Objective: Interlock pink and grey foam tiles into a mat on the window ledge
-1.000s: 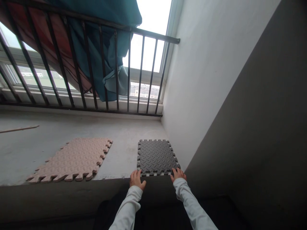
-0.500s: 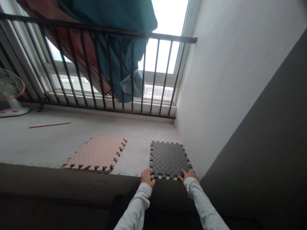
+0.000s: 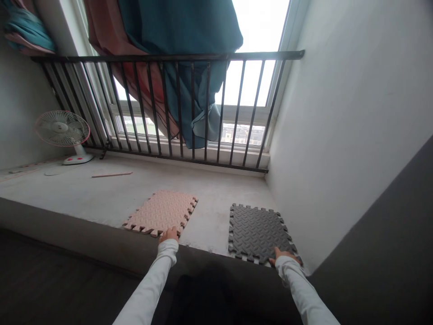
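Two interlocking foam mats lie on a raised grey concrete ledge [image 3: 84, 194]. The pink mat [image 3: 161, 211] is on the left, the dark grey mat [image 3: 257, 231] on the right near the white wall. My left hand [image 3: 168, 234] reaches the pink mat's near right corner, its fingers curled at the edge. My right hand [image 3: 283, 255] rests on the grey mat's near right corner with its fingers lying flat. Both arms wear white sleeves.
A black metal railing [image 3: 189, 108] fences the window behind the ledge, with teal and reddish cloth [image 3: 182, 40] hanging over it. A small white fan [image 3: 64, 135] and a thin wooden stick [image 3: 111, 174] sit at the far left. A white wall [image 3: 338, 126] closes the right side.
My left hand left the grey mat's near left corner and moved left to the pink mat. My right hand stayed on the grey mat. The view swung left, revealing the fan.
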Demonstrator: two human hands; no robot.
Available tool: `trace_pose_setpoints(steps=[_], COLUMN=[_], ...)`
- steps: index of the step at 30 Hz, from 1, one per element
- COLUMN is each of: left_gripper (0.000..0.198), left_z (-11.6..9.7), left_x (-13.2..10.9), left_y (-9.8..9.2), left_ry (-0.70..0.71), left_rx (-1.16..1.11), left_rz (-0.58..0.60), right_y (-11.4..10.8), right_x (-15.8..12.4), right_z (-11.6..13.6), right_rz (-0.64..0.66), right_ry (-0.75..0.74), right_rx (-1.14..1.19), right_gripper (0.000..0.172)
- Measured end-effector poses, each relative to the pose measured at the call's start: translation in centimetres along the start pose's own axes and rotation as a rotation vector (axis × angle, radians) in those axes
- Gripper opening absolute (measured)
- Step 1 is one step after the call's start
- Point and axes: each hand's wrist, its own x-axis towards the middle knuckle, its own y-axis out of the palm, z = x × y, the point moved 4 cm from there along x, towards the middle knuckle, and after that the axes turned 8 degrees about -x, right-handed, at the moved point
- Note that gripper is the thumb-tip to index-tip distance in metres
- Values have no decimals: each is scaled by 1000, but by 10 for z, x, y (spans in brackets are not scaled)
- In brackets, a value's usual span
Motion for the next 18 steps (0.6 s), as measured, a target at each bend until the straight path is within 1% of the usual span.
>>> trace_pose_setpoints(steps=[3, 5, 7, 10, 12, 14, 16, 18], left_gripper=[31, 32, 34, 37, 39, 38, 38, 43], left_z=[-16, -36, -63, -117, -155, -189, -214, -229], left_x=[-3, -8, -19, -48, -74, -101, -124, -138], left_y=[-8, -16, -21, -20, -11, 4, 24, 43], left_ry=[33, 87, 155, 272, 376, 487, 584, 638], left_rx=[-28, -54, -93, -174, -205, -205, -187, -154], left_rz=[-40, -74, -75, -17, 43, 117, 206, 297], right_y=[-1, -1, -2, -2, 0, 3, 6, 9], right_x=[-2, -3, -4, -4, -4, -2, 2, 6], right_z=[1, 1, 2, 1, 1, 1, 1, 1], right_rz=[-3, -13, -28, -37, -38, -46, -57, -75], right_ry=[-3, -17, -36, -40, -26, -12, 3, 15], right_rx=[1, -6, -19, -44, -53, -53, -45, -35], right_gripper=[47, 45, 43, 45, 46, 46, 47, 46])
